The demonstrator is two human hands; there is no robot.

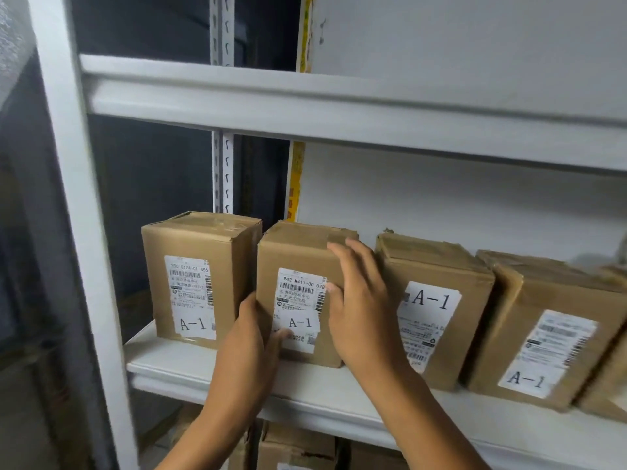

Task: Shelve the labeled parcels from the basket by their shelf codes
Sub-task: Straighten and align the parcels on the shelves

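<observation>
An A-1 cardboard parcel [298, 293] is standing second from the left in a row on the white shelf [190, 364]; the left hand [251, 337] is pressing its lower left front with nearly straight fingers, while the right hand [359, 300] is lying flat against its right side, fingers spread

- You face a white metal shelf [325, 398] carrying a row of brown cardboard boxes marked A-1.
- From your left: first box [196, 283], second box [298, 266], third box [437, 320], fourth box [549, 337].
- A fifth stands partly cut off at the right edge.
</observation>
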